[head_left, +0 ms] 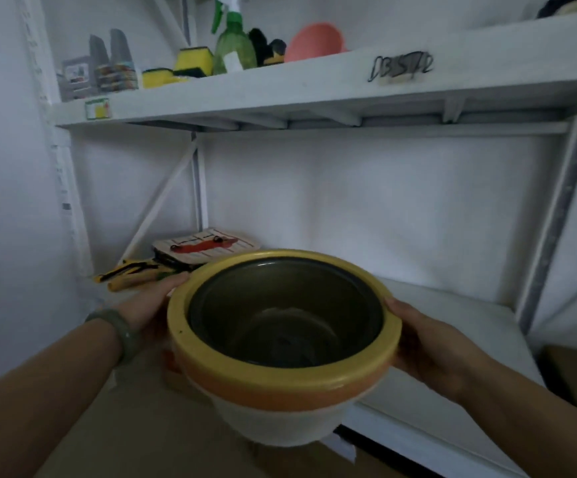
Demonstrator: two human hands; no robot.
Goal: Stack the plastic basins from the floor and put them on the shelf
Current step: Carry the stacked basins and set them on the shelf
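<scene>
We hold the nested basins [281,343] in the air in front of the lower shelf [452,326], not yet resting on it: a dark basin sits inside a yellow one, above an orange band and a pale base, and the innermost appears empty. Our left hand [152,305] and right hand [428,343] press the yellow rim from opposite sides, both closed on the stack. We judge the risk to be the lower basins slipping free, since only the rim is gripped, or the base catching the shelf edge. Folded cloths [207,248] lie at the back left; a spray bottle [233,46] stands on the shelf above.
</scene>
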